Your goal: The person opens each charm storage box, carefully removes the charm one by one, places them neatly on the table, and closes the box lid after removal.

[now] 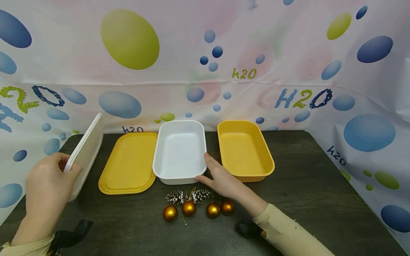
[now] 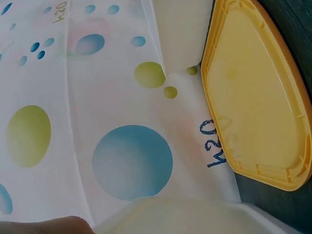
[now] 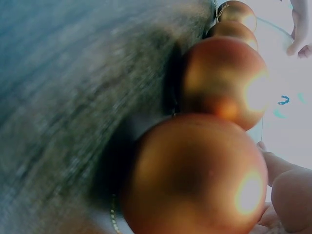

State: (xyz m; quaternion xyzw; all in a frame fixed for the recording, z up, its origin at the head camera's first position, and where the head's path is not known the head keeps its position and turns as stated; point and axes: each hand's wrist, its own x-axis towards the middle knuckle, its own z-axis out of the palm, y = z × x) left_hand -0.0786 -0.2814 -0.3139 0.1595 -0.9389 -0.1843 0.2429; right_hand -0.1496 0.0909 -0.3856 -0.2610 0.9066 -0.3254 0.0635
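Observation:
My left hand (image 1: 48,183) pinches a white plastic lid (image 1: 87,156) by its near side, thumb on one face and fingers on the other. The lid stands steeply tilted at the left of the table; its edge also shows low in the left wrist view. With its fingers nearly straight, my right hand (image 1: 224,179) touches the right side and front right corner of a white rectangular container (image 1: 180,153). Between the two white pieces lies a yellow lid (image 1: 131,163), flat on the table. Part of the white container (image 2: 180,34) appears at the top of the left wrist view.
A yellow container (image 1: 245,153) stands right of the white one. Several gold baubles (image 1: 170,213) and frosted pine cones (image 1: 175,197) lie in front, partly beside my right forearm. Behind the dark table (image 1: 128,227) hangs a spotted sheet (image 1: 179,53).

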